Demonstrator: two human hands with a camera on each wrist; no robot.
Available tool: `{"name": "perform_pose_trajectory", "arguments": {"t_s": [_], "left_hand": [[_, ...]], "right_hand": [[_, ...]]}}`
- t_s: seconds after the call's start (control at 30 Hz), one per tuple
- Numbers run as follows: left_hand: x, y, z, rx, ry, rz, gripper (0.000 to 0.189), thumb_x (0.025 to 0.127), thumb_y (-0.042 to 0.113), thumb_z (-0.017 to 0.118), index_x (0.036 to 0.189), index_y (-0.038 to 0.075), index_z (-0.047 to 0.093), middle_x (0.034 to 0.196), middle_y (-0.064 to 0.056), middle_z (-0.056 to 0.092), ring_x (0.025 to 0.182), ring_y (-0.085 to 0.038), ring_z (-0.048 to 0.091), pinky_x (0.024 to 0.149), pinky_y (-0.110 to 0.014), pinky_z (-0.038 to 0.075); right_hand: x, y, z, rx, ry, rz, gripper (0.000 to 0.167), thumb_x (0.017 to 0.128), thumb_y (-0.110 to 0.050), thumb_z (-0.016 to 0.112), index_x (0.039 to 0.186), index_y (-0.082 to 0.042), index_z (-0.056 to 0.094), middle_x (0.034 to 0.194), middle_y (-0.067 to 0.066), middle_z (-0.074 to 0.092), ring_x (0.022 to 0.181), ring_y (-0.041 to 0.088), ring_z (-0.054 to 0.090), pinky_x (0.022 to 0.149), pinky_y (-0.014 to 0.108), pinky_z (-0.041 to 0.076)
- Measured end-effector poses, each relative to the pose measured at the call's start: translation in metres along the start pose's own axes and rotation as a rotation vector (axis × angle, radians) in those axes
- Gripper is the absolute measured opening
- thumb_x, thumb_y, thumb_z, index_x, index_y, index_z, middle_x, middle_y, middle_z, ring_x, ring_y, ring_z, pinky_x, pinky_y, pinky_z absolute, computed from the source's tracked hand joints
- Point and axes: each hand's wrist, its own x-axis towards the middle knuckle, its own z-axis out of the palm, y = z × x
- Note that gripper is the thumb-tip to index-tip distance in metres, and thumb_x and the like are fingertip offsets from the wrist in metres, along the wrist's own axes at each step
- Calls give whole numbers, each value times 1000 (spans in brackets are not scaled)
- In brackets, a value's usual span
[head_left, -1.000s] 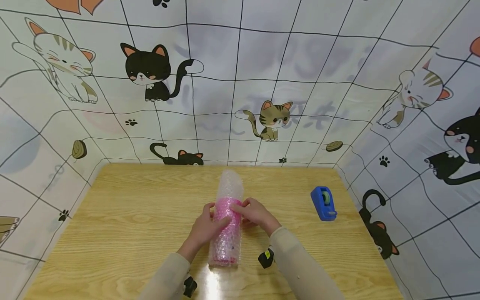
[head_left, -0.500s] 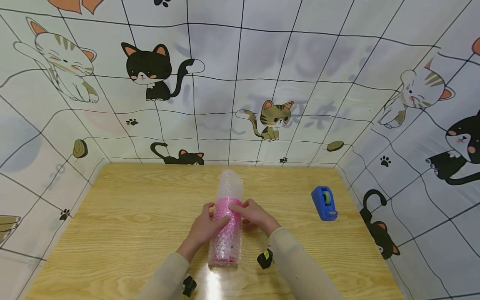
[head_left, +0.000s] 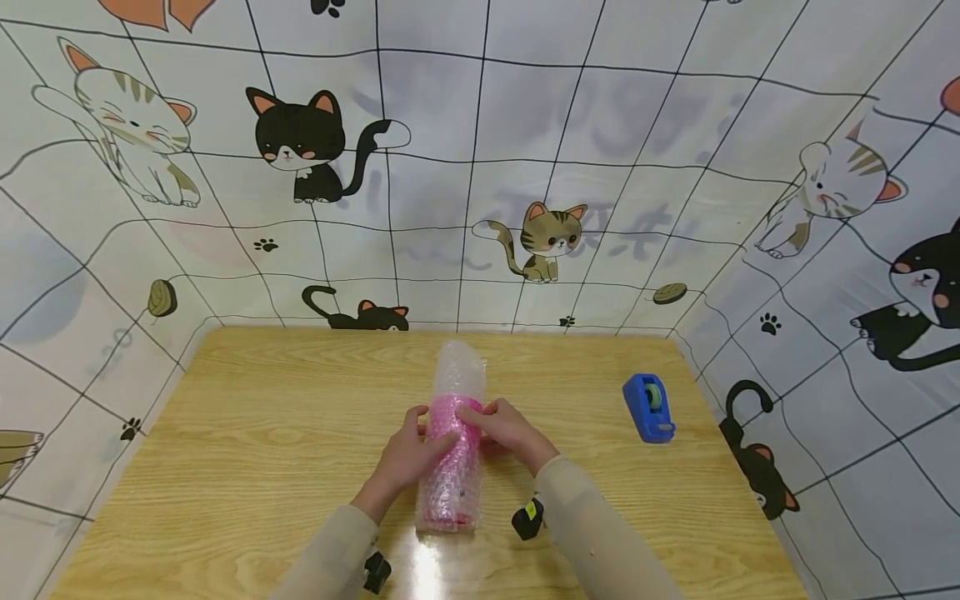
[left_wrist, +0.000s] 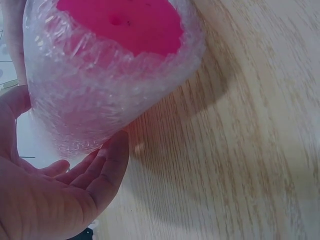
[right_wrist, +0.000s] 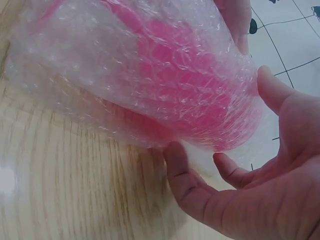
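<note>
Left hand (head_left: 408, 457): bubble-wrapped roll (head_left: 459, 375) grasped from the left, thumb laid over the top, fingers bent in against the side. Right hand (head_left: 516, 429): same roll grasped from the right, slightly nearer the far edge, thumb pressed on top. Thumbs set apart from each other.

Roll is laid lengthwise on the wooden table (head_left: 285, 433), about midway between left and right edges, one end close to the far edge. Pink object (left_wrist: 135, 25) is enclosed; its near end appears uncovered in the left wrist view. Type can't be told. At the far end only pale wrap is seen.

Risks, as judged: wrap could be sprung loose if either thumb is lifted, since no tape can be made out on it. Pink object could be slid out if the near end is tipped down. Roll could be turned sideways if pushed from one side only. Bubbles could be crushed by hard squeezing.

Blue tape dispenser (head_left: 647, 408) is parked by the right edge, toward the far right corner, well apart from both hands; hold would be weakened if it were reached for. Far edge is backed by a cat-print backdrop (head_left: 427, 192).
</note>
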Motion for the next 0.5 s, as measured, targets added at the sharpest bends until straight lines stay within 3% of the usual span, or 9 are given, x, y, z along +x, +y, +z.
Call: {"name": "perform_pose_trajectory", "arguments": {"t_s": [0.27, 0.5], "left_hand": [[0, -2, -1, -12, -15, 9, 81, 87, 49, 67, 148, 10, 31, 133, -25, 56, 109, -35, 63, 87, -49, 55], [1, -3, -3, 0, -26, 19, 79, 88, 51, 64, 151, 25, 26, 136, -24, 55, 108, -35, 64, 85, -50, 56]], "right_hand": [[4, 2, 1, 48, -18, -29, 67, 80, -63, 67, 107, -5, 45, 105, 12, 54, 94, 28, 57, 85, 43, 50], [5, 4, 5, 53, -7, -55, 74, 82, -63, 66, 115, 0, 45, 106, 12, 54, 92, 24, 57, 86, 42, 52]]}}
